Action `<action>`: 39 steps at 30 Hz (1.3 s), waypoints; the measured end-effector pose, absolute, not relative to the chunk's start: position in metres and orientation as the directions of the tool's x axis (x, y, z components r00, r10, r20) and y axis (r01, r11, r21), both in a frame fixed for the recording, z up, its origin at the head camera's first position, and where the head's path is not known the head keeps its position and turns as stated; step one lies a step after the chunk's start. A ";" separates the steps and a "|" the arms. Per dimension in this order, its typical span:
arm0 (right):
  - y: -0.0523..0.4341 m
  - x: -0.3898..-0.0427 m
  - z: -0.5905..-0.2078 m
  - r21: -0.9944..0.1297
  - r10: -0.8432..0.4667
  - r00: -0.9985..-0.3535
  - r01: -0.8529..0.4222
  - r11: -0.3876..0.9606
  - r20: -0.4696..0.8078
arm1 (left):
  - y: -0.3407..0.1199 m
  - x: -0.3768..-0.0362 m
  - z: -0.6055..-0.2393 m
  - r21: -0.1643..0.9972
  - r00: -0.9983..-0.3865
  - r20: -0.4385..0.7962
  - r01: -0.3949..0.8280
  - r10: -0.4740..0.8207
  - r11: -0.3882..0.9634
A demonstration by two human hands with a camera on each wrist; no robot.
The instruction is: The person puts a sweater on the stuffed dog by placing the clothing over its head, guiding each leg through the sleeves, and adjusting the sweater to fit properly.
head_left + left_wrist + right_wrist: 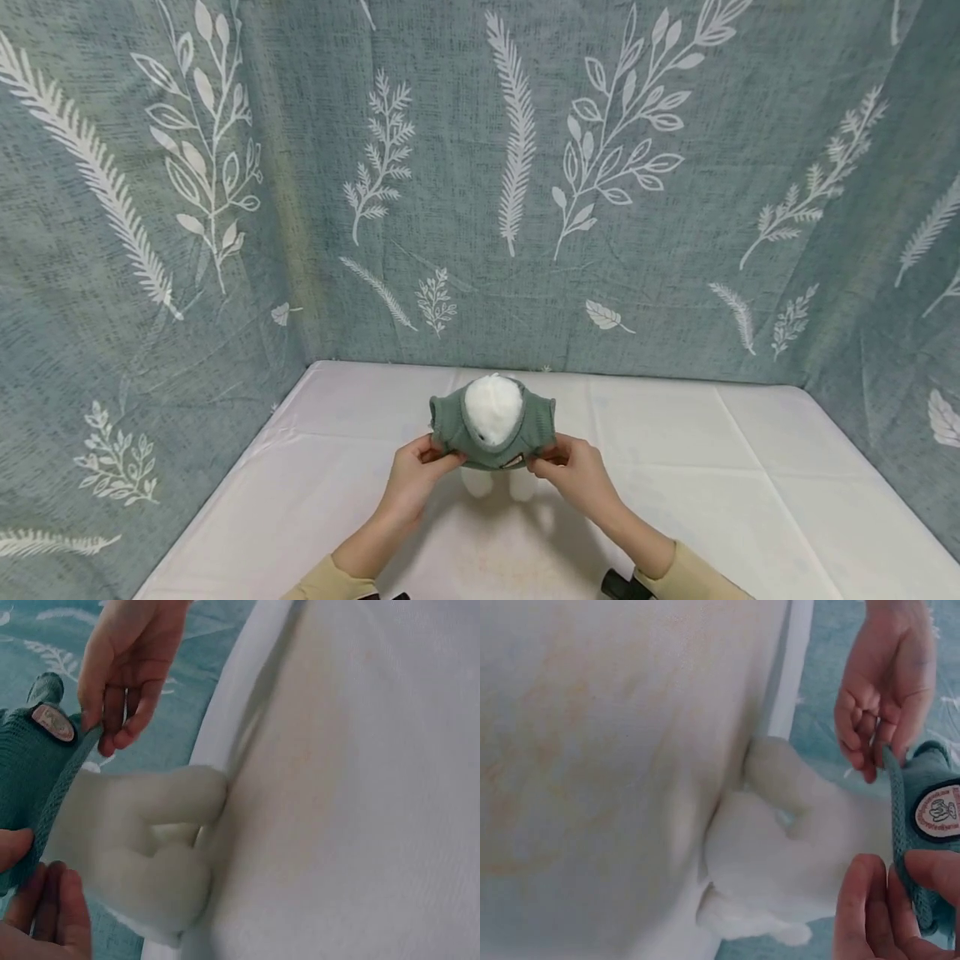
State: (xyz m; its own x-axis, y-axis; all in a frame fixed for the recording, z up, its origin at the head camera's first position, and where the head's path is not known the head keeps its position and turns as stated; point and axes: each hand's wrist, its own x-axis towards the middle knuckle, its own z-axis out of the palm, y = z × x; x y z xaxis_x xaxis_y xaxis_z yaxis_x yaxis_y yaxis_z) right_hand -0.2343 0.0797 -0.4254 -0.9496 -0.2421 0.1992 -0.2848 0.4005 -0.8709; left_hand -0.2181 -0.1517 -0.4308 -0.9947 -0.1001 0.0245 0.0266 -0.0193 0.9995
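Note:
A white plush toy (492,408) stands on the white table (750,500), wearing a green knitted sweater (450,421) with a round patch (52,722) at its hem. My left hand (437,457) pinches the sweater's hem on the left side. My right hand (543,460) pinches the hem on the right side. In the left wrist view the toy's white legs (142,847) stick out below the hem, with the left hand (37,900) at the bottom and the right hand (112,727) at the top. The right wrist view shows the legs (780,847) and sweater (930,862) between both hands.
Teal cloth with white leaf prints (480,167) hangs behind and on both sides of the table. The table's white cover (592,750) has faint yellowish stains near the front.

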 end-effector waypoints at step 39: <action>0.067 -0.247 -0.385 -0.635 -0.276 -0.793 -0.603 0.482 0.543 | -0.153 -0.223 -0.386 0.916 -0.962 0.271 0.263 0.018 0.303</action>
